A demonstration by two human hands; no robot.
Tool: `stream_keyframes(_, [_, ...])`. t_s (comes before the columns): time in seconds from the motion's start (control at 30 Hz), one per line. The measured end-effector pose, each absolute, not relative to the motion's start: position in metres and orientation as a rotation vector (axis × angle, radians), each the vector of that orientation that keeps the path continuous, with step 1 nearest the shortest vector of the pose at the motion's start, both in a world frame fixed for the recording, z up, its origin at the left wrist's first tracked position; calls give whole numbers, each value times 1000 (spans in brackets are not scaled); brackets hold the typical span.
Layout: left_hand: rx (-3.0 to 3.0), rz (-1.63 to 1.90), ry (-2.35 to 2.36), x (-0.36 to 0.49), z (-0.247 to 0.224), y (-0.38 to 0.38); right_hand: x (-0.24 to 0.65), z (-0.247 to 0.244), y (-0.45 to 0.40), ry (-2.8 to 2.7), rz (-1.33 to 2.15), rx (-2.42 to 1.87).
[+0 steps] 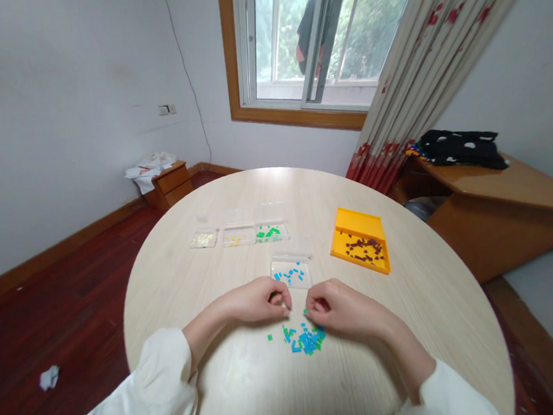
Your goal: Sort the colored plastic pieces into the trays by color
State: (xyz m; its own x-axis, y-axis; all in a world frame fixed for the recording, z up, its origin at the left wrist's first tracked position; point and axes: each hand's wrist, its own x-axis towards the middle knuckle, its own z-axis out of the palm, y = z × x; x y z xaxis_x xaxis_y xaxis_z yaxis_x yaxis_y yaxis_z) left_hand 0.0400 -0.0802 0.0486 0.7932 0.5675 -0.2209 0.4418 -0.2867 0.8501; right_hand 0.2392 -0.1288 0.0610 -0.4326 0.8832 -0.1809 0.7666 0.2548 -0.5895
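A small pile of blue and green plastic pieces [310,340] lies on the table in front of me. My left hand [265,299] is just above and left of it, fingers curled, with a bit of green showing inside them. On the pile's far right side, my right hand [333,306] pinches a small green piece [305,311] between thumb and fingertips. Just beyond both hands sits an open clear plastic box [291,288] with several blue pieces [289,275] in it. A single green piece [270,338] lies apart, left of the pile.
Farther back on the round table [214,381] stand clear boxes with green pieces [269,232], yellow pieces [234,241] and pale pieces [203,240]. An open yellow case [362,222] with dark brown pieces is at the right. A person [309,30] shows outside the window.
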Motion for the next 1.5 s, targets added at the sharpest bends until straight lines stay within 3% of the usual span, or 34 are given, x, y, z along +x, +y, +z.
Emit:
stream_keyframes(0.43, [2195,181,729,47,38,-90,238,62,-127,-2135,719,-1425])
stream_keyframes(0.6, [1488,392,731,51,39,-88,236,62,-127,-2049,540,-1270])
stream_keyframes(0.83, [508,335,500,52,28,-76,228,55,-129,-2043,463,-1147])
stream_keyframes(1.03, [417,337,483,46,37,-75,227,52,-128,-2060,478,-1149])
stream_keyframes(1.27, [312,918,809,22,77,-36,229,53,-127,-2031,448,-1202])
stream_keyframes(1.5, [331,937,952,46,80,19,229,47,-126,-2038,457,-1218])
